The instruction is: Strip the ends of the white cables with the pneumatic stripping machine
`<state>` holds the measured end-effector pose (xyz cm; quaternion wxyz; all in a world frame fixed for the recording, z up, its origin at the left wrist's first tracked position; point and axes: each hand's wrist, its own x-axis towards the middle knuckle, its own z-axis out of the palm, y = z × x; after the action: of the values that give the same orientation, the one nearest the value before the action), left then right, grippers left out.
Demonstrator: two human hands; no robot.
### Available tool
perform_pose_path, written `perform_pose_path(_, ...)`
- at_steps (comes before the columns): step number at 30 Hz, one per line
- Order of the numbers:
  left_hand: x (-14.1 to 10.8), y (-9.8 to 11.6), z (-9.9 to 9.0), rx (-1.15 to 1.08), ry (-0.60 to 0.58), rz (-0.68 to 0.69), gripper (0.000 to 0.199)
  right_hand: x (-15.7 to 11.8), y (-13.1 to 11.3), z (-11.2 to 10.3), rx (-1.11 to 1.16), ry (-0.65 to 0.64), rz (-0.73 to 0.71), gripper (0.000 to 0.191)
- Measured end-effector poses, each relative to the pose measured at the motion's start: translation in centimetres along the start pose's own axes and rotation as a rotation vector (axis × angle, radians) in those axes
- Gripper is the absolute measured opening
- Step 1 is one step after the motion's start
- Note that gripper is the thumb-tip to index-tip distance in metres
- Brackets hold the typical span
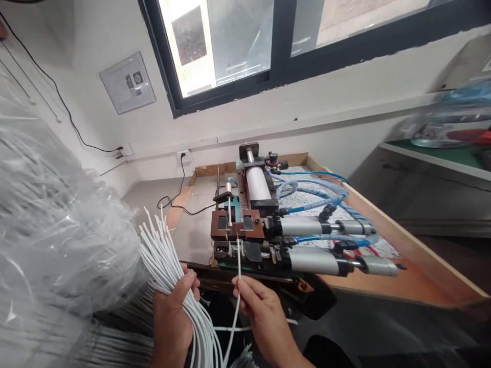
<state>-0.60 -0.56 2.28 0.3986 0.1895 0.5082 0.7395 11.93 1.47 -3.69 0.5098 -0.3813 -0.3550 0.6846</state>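
Note:
My left hand is wrapped round a thick bundle of white cables, whose cut ends fan out up and to the left. Between thumb and fingers, my right hand pinches a single white cable that stands nearly upright. The reddish tip of this cable is at the front of a machine with brown blocks, dark clamps and silver cylinders. Whether the tip touches the blocks cannot be made out.
Clear plastic bags fill the left side, with more cables below. Blue air hoses curl behind the cylinders inside a wooden-edged tray. A green-topped shelf holds a plastic bottle at the right. A black cord runs from a wall socket.

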Motion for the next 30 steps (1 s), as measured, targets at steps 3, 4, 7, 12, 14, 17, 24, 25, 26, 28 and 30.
perform_pose_path(3, 0.5, 0.0, 0.2, 0.018, 0.013, -0.057, 0.025, 1.2, -0.4, 0.5, 0.207, 0.034, 0.108, 0.029)
perform_pose_path(4, 0.7, 0.0, 0.3, 0.025, 0.021, -0.078, 0.025, 1.5, -0.5, 0.7, 0.25, 0.034, 0.138, 0.029)
perform_pose_path(7, 0.9, 0.0, 0.5, 0.042, 0.036, -0.121, 0.025, 1.8, -0.7, 0.9, 0.319, 0.015, 0.185, 0.028)
perform_pose_path(12, 1.1, 0.0, 0.8, 0.069, 0.043, -0.156, 0.027, 2.1, -1.0, 0.9, 0.386, -0.019, 0.216, 0.023)
perform_pose_path(14, 1.1, -0.1, 0.9, 0.08, 0.039, -0.164, 0.028, 2.3, -1.1, 0.9, 0.395, -0.024, 0.225, 0.022)
perform_pose_path(17, 1.0, 0.0, 1.0, 0.103, 0.037, -0.176, 0.03, 2.4, -1.4, 0.9, 0.393, -0.037, 0.22, 0.021)
perform_pose_path(24, 0.3, 0.4, 1.4, 0.138, 0.023, -0.196, 0.031, 2.7, -1.2, 1.1, 0.39, -0.052, 0.21, 0.022)
perform_pose_path(25, 0.2, 0.3, 1.4, 0.132, 0.02, -0.193, 0.031, 2.7, -1.1, 1.0, 0.381, -0.05, 0.205, 0.022)
perform_pose_path(26, 0.1, 0.3, 1.4, 0.126, 0.016, -0.191, 0.031, 2.6, -1.0, 1.0, 0.363, -0.051, 0.2, 0.023)
perform_pose_path(28, -0.1, 0.0, 1.3, 0.125, 0.008, -0.189, 0.03, 2.1, -1.4, 0.8, 0.281, -0.066, 0.177, 0.025)
perform_pose_path(30, -0.4, -0.3, 1.1, 0.135, -0.001, -0.189, 0.026, 1.0, -2.6, 0.5, 0.1, -0.108, 0.124, 0.027)
